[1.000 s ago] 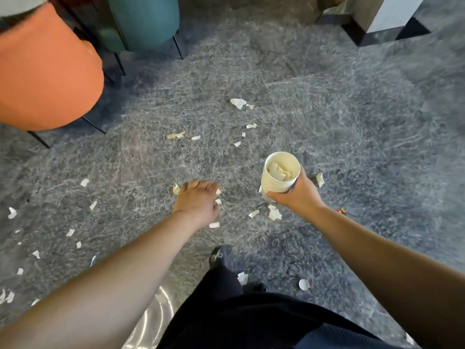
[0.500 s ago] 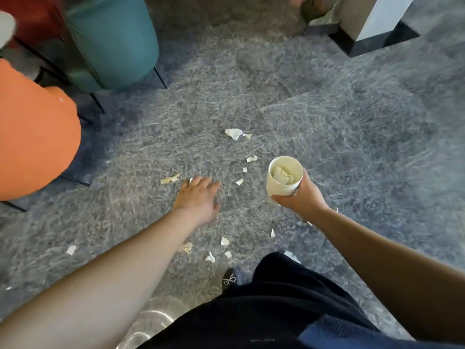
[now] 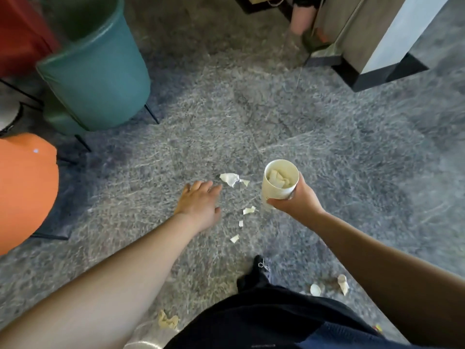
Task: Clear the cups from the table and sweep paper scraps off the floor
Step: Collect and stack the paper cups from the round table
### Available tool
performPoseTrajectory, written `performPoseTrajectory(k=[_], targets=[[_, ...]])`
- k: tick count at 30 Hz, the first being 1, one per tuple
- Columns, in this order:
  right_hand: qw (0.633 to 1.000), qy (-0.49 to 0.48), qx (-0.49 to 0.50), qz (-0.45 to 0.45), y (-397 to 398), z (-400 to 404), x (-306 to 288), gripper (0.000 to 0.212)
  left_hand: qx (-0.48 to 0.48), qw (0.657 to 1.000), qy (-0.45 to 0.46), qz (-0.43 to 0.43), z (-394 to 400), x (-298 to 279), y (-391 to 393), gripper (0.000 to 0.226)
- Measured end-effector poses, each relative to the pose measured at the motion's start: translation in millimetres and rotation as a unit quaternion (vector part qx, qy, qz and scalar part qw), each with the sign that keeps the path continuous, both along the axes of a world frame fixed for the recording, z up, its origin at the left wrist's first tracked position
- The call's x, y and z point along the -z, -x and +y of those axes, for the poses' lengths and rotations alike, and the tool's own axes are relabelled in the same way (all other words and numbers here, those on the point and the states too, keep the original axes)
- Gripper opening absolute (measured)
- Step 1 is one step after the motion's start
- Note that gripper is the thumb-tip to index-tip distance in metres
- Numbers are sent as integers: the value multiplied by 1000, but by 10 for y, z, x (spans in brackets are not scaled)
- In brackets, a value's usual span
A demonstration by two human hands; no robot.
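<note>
We are gripping a ribbed cream paper cup [image 3: 279,181], stuffed with crumpled scraps, in our right hand [image 3: 297,201] at centre frame; our left hand [image 3: 200,202] is reaching out with fingers spread.

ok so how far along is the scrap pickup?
Partly done: the paper cup, gripped by the right hand, already holds scraps. In hand: the left hand reaches, fingers extended, toward the large torn scrap on the carpet. Left: small scraps between the hands, more by the foot and a crumpled piece near the bottom edge. No table in view.
</note>
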State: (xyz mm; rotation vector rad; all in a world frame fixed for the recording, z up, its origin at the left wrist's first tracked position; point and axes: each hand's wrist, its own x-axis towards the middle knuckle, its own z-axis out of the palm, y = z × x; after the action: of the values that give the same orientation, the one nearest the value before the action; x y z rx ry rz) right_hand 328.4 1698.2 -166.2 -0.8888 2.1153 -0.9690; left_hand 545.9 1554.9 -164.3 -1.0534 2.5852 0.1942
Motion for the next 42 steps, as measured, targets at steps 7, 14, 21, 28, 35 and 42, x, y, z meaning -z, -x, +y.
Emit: performPoseTrajectory(k=[7, 14, 21, 28, 35, 42], targets=[[1000, 1, -3, 17, 827, -1164, -141, 81, -26, 1000, 1, 13, -1123, -98, 775, 68], [1000, 0, 26, 11, 1417, -2401, -64, 79, -1, 1000, -2, 12, -2512, -18, 1438, 68], [996, 5, 91, 14, 1998, -3577, -172, 78, 60, 998, 8, 7, -3913, -82, 2200, 69], [992, 13, 126, 3, 2768, -4390, -217, 79, 76, 997, 2, 21, -4871, -41, 3097, 68], [991, 9, 132, 5, 4042, -5334, -230, 79, 74, 997, 12, 28, -5838, -17, 4356, 69], [991, 10, 133, 3, 5235, -6157, -409, 77, 62, 997, 28, 35, -6681, -230, 5478, 68]])
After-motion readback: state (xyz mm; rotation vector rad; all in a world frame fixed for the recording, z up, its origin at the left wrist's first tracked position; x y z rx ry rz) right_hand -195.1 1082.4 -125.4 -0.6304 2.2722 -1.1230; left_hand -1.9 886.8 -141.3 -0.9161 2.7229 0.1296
